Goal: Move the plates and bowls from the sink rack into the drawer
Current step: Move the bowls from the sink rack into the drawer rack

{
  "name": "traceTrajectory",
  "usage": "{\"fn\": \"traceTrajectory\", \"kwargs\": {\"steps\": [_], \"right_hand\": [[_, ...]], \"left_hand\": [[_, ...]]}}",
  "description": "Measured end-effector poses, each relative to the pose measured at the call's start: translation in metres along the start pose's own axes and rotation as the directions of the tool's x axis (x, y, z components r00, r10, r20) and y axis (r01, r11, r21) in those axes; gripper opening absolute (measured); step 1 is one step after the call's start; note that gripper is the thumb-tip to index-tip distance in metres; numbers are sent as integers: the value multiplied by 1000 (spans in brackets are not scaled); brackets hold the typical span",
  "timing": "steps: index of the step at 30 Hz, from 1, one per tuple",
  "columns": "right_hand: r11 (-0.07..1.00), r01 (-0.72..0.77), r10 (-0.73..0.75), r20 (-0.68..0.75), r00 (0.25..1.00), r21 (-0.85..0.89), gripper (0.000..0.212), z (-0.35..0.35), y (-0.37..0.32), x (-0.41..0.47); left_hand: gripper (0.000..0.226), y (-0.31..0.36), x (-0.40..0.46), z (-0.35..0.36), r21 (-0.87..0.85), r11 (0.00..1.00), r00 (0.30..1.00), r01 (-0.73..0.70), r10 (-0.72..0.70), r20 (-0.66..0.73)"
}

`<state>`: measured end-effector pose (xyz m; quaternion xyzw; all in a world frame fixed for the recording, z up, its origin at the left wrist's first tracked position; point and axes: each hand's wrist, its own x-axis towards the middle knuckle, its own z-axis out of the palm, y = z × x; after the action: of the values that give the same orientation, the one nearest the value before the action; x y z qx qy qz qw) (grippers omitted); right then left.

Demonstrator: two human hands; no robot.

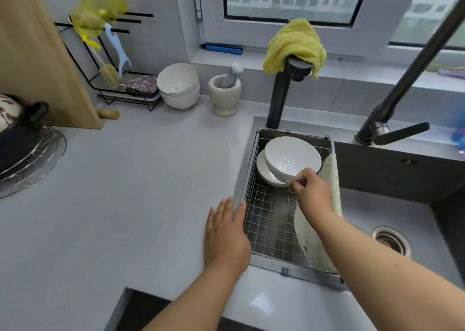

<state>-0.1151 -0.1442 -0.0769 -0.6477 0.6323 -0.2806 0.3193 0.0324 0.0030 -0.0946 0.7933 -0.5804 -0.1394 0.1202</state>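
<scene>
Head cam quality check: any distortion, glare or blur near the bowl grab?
Head view: wide-angle bending bows the faucet and window frame near the edges; soft daylight, no hard shadows; a pale sheen on the counter; the bowl and right hand pinching its rim read clearly, left hand too; the yellow items on the wall rack are smeared.
</scene>
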Motion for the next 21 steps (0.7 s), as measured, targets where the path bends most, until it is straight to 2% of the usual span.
{"fn": "traceTrajectory", "kwargs": {"steps": [4, 7, 10, 13, 14, 16, 18, 21], "right_hand": [[999, 31, -30, -24, 999, 40, 25, -22, -9, -36], [996, 50, -49, -28, 998, 68, 32, -38, -15, -70], [995, 87, -87, -9, 996, 49, 35, -52, -16, -103], [984, 180, -181, 41, 983, 12, 37, -61, -16, -137], [975, 223, -222, 60, 973, 0, 37, -64, -16, -148], [949, 314, -311, 100, 945, -20, 37, -70, -15, -172], [918, 396, -390, 142, 910, -16, 39, -76, -13, -195], [885, 465, -461, 191, 866, 29, 40, -84, -8, -223]], "left_hand": [[54, -2, -1, -1, -152, 988, 999, -4, -3, -50], [51, -5, -6, -7, -384, 922, 998, 45, -60, -27], [44, 4, -25, -25, -710, 684, 978, 169, -208, 32], [30, 20, -53, -41, -845, 504, 947, 177, -320, 7], [26, 26, -63, -47, -897, 404, 938, 180, -346, 32], [32, 38, -86, -58, -958, 194, 934, 210, -329, 138], [36, 48, -110, -67, -961, 38, 927, 273, -279, 252], [31, 56, -144, -71, -942, -74, 897, 327, -291, 334]]}}
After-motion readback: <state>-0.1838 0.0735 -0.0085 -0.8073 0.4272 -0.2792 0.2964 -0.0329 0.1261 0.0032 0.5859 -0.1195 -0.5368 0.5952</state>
